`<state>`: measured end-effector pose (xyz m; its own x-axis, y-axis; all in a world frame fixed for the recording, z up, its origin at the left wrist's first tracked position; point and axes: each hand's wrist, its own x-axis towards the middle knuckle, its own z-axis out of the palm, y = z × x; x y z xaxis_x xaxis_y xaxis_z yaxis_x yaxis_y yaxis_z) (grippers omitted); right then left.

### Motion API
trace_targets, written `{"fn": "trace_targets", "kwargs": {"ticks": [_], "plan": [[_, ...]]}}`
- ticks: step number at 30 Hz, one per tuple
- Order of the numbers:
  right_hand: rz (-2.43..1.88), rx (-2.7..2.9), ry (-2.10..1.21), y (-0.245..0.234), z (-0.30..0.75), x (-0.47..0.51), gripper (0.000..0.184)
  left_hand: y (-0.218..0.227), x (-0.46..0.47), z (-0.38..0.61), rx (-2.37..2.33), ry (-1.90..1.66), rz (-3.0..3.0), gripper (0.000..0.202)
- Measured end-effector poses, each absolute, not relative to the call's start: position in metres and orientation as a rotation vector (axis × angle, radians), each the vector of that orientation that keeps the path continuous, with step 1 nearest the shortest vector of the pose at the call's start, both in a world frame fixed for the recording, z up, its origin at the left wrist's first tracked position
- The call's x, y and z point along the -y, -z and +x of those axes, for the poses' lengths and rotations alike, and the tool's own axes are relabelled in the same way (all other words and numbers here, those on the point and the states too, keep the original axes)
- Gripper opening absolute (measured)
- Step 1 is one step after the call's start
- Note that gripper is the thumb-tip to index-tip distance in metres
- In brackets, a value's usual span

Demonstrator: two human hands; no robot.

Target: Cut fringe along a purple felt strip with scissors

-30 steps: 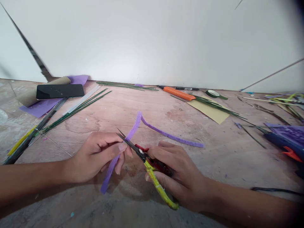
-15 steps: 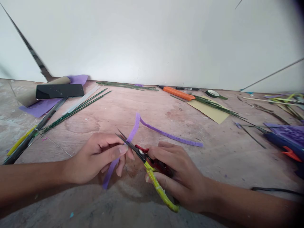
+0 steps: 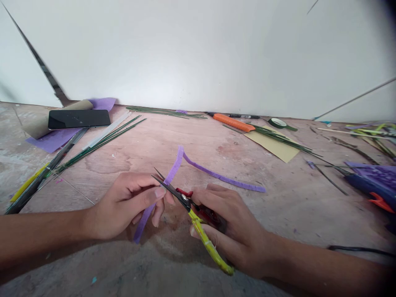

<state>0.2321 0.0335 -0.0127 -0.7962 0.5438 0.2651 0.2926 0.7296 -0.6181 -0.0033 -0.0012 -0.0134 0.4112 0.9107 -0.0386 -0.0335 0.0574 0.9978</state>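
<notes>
Pinched between thumb and fingers of my left hand (image 3: 136, 204) is a narrow purple crepe paper strip (image 3: 222, 178). Its short end hangs below the fingers; the long part rises, folds at a peak and runs off to the right along the table. My right hand (image 3: 230, 225) grips scissors (image 3: 210, 247) with one yellow-wrapped handle and one red handle. Their dark blades are slightly parted and cross the strip right beside my left fingertips. Whether the paper is cut there I cannot tell.
Left lie a phone (image 3: 78, 119) on purple paper and a cardboard roll, plus green wires (image 3: 114, 134). Along the white wall are an orange cutter (image 3: 233, 122), more wires, yellow paper (image 3: 278, 149) and a tape roll (image 3: 277, 122). A blue glue gun (image 3: 366, 187) lies right.
Both hands hold nearly the same pose. The hanging short end of the strip has shifted slightly upward, and the whole view has moved by a few pixels.
</notes>
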Motion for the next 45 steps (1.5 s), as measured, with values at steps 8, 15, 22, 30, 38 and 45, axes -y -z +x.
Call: {"fn": "trace_targets", "kwargs": {"ticks": [8,15,22,30,38,45], "plan": [[-0.614,2.487,-0.809,0.0134,0.2338,-0.0331,0.032,0.0156,0.0025,-0.0030,-0.928,-0.865,1.280,0.032],[-0.580,2.476,-0.841,0.0122,0.2320,-0.0347,0.026,0.0145,0.0012,-0.0022,-0.936,-0.798,1.284,0.033],[-0.579,2.461,-0.835,0.0132,0.2331,-0.0342,0.023,0.0130,0.0002,-0.0015,-0.911,-0.801,1.255,0.033],[-0.597,2.492,-0.814,0.0125,0.2324,-0.0344,0.024,0.0137,0.0010,-0.0013,-0.893,-0.898,1.239,0.032],[-0.606,2.527,-0.774,0.0130,0.2336,-0.0339,0.022,0.0130,0.0024,-0.0013,-0.902,-0.867,1.258,0.033],[-0.628,2.515,-0.756,0.0137,0.2331,-0.0334,0.022,0.0144,0.0026,-0.0025,-0.911,-0.851,1.274,0.031]]}}
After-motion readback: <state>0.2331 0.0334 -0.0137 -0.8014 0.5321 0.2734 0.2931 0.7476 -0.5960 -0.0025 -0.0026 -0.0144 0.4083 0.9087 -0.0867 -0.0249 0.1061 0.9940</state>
